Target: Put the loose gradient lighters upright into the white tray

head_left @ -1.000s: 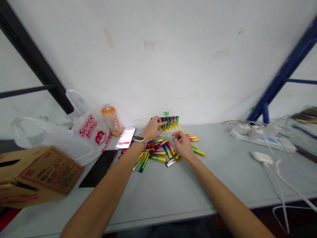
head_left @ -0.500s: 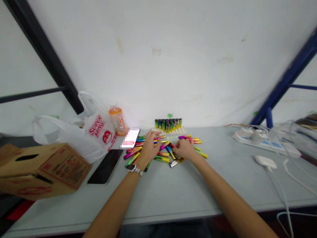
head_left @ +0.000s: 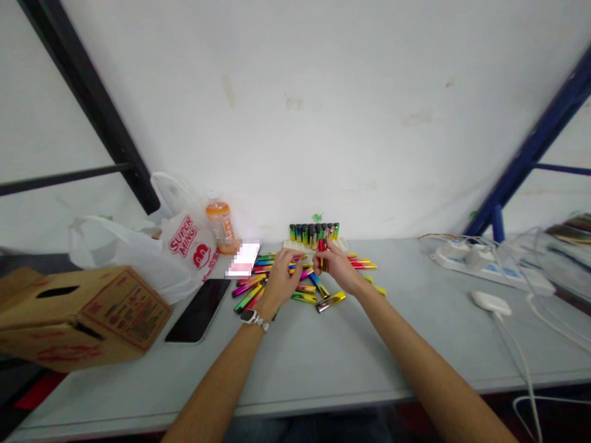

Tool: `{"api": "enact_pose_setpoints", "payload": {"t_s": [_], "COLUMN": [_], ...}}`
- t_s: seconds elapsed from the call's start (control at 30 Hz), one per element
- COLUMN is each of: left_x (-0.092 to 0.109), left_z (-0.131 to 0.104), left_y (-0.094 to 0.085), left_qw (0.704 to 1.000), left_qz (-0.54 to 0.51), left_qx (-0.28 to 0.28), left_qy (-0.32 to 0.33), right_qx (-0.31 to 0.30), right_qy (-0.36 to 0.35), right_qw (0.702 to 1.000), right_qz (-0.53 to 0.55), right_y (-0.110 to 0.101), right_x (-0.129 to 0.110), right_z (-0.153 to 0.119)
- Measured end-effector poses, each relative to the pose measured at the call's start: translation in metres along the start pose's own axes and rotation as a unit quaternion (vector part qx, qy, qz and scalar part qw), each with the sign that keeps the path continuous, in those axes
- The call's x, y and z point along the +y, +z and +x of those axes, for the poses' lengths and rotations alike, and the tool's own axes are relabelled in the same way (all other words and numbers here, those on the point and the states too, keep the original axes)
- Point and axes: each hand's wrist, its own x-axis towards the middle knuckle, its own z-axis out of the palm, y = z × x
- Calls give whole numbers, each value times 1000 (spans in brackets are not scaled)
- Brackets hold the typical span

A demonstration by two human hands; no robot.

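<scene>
My right hand is closed around a red lighter, held upright in front of the rack. Over the left part of a pile of shiny multicoloured lighters is my left hand, its fingers apart and lightly bent, with nothing visible in them. A yellow-gold lighter lies at the pile's near edge. Behind my hands, a cream rack with holes holds several upright lighters with dark tops. My hands and the held lighter cover parts of the rack and pile.
Left of the pile lie a phone with a lit screen and a dark phone. An orange drink bottle, a white plastic bag and a cardboard box stand farther left. A power strip and white charger trail cables at right.
My right hand has lifted a red lighter out of the pile and moved it left and up towards the rack. My left hand stays over the pile. The view has shifted slightly.
</scene>
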Motion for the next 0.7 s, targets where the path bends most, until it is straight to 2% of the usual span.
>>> {"api": "enact_pose_setpoints", "payload": {"t_s": [0.13,0.2,0.27,0.33,0.43,0.57,0.7], "left_x": [0,1,1,2,2,1,0], "left_z": [0,-1,-1,-2,-2,-3,-4], "left_y": [2,3,5,6,9,11,11], "left_qw": [1000,1000,999,999,999,999,999], "left_qz": [-12,-20,-28,-33,-35,-33,-32], "left_qx": [-6,-12,-18,-24,-30,-36,-39], "left_qy": [-3,-2,-1,-3,-8,-7,-10], "right_qx": [23,29,63,113,155,162,133], "right_qy": [68,109,136,131,77,45,88], "right_qw": [992,987,983,982,983,984,981], "right_qz": [103,116,104,78,53,54,113], "right_y": [13,15,16,17,21,24,23], "right_x": [8,12,14,15,17,19,18], "right_z": [-5,-12,-17,-20,-20,-19,-21]}}
